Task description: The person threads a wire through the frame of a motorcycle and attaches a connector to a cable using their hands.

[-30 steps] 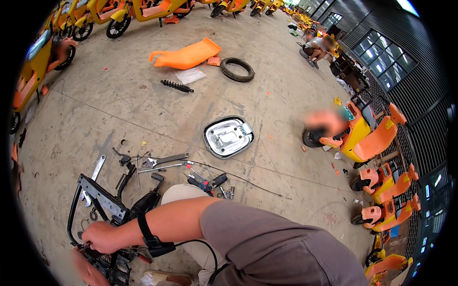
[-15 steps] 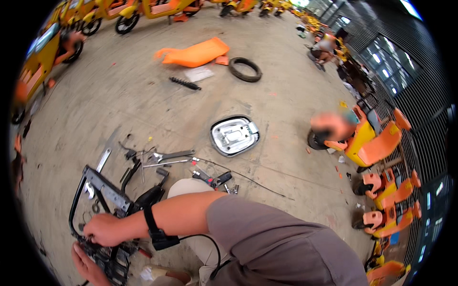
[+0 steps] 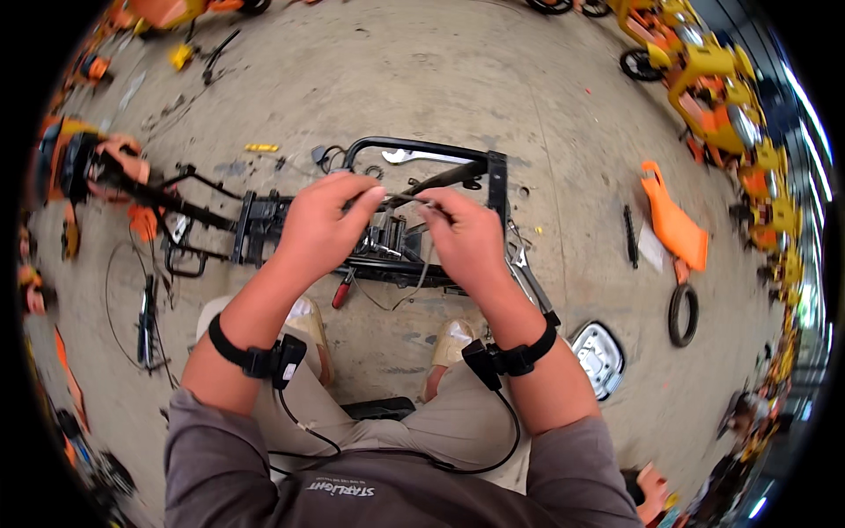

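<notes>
Both hands up over a black metal frame lying flat on the concrete floor, roughly mid-floor and a bit toward the far edge. Left hand curled nearly closed, thumb and forefinger pinched onto the left end of a thin metal rod. Right hand likewise curled, fingertips nipping the same rod from the right end, so the rod bridges the two hands, just above the clutter of brackets inside the frame. Can't tell how tight either grip is, or what exactly the rod is.

Silver wrench lying inside the frame's far loop, just past the fingertips. Red-handled tool on the floor under the left hand, near the frame's near edge. Black straps with small boxes on both wrists, cables trailing back to the lap.

Off toward the floor's right edge: orange plastic panel, black coil spring just beside it, small black tyre nearer in, and a silver-rimmed lamp housing close by the right elbow. Left edge: a longer black frame section running out to orange parts. Yellow-and-orange vehicles parked along the far right corner. Someone else's hand just poking in at the near right corner.
</notes>
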{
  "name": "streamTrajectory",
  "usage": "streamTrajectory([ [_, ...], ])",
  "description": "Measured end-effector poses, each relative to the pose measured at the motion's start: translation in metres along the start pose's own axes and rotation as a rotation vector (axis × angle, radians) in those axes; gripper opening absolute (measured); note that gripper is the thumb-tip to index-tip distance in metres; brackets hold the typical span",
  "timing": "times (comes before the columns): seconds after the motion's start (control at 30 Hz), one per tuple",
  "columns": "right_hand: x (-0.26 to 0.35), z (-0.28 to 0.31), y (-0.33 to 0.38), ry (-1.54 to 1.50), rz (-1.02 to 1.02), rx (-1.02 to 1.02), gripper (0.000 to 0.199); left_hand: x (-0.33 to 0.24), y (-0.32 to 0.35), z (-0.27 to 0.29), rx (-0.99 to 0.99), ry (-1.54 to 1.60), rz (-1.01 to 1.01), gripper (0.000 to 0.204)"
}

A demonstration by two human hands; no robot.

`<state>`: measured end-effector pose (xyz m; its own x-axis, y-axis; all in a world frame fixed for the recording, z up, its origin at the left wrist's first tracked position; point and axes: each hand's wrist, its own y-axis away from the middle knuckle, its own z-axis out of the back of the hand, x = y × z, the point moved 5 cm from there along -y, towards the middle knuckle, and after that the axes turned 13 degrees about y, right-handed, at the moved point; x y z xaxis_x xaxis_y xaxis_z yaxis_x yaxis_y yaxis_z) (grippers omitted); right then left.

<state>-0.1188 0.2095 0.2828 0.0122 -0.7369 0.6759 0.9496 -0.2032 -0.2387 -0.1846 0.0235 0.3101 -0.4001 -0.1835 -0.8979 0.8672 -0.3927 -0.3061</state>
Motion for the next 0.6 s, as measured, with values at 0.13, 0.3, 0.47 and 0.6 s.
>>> streamTrajectory([
  [0.13, 0.005, 0.000, -0.002, 0.170, 0.170, -0.101, 0.019, 0.009, 0.010, -0.005, 0.075, -0.090, 0.029, 0.018],
  [0.3, 0.011, -0.003, -0.003, 0.098, 0.120, -0.049, 0.021, 0.012, 0.008, 0.001, 0.034, -0.028, 0.098, 0.021],
  [0.47, 0.020, -0.024, 0.000, 0.022, 0.018, 0.222, 0.025, 0.005, 0.005, 0.015, -0.099, -0.025, -0.031, 0.019],
  [0.6, 0.019, -0.026, 0.005, 0.183, 0.159, 0.153, 0.029, 0.002, 0.005, 0.017, -0.086, -0.071, -0.057, 0.017],
])
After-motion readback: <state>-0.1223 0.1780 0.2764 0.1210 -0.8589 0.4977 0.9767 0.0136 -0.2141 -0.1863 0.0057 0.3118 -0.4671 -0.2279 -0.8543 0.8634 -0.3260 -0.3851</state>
